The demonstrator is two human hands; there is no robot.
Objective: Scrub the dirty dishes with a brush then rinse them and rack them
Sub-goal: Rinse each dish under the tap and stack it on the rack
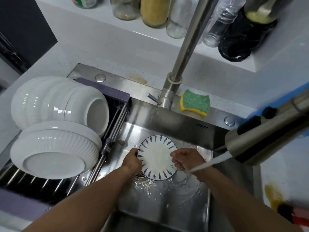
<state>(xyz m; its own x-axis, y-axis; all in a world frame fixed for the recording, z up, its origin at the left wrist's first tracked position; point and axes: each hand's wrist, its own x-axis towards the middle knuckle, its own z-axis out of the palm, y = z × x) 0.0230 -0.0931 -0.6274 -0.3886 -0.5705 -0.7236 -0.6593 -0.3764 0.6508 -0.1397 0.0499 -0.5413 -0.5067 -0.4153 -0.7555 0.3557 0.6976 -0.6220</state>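
A small white plate (pixel 156 156) with a blue leaf pattern on its rim is held over the steel sink (pixel 167 206). My left hand (pixel 133 161) grips its left edge. At the plate's right edge is my right hand (pixel 186 159), fingers curled against the rim. A stream of water (pixel 210 162) runs from the pull-out tap head (pixel 260 141) at the right onto my right hand. Several white ribbed bowls (pixel 55 148) lie upside down and on their sides on the rack (pixel 107 143) over the sink's left part. No brush shows in either hand.
A green and yellow sponge (pixel 195 102) lies behind the sink beside the tap's base (pixel 168 92). Jars and bottles (pixel 153 10) stand on the shelf at the back. A red and black object (pixel 296 215) lies blurred on the right counter, near a yellow stain.
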